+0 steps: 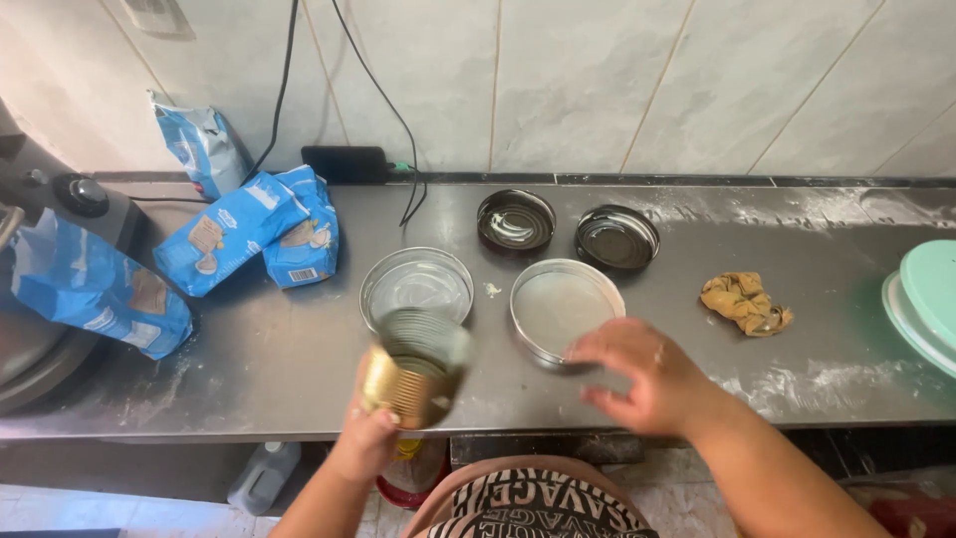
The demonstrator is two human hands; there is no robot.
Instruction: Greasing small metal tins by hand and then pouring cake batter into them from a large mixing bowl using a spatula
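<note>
My left hand grips a gold tin can, tilted with its open mouth facing away from me, over the front edge of the steel counter. Just beyond the can sits a shallow round metal pan. My right hand, fingers spread and holding nothing, hovers at the near rim of a second shallow round pan dusted pale inside. Behind these lie two dark round pans, one at the left and one at the right.
Several blue flour bags lie at the left, one leaning on a dark appliance. A crumpled yellow cloth lies at the right, with stacked pale green lids at the far right edge. Black cables and a plug block sit at the tiled wall.
</note>
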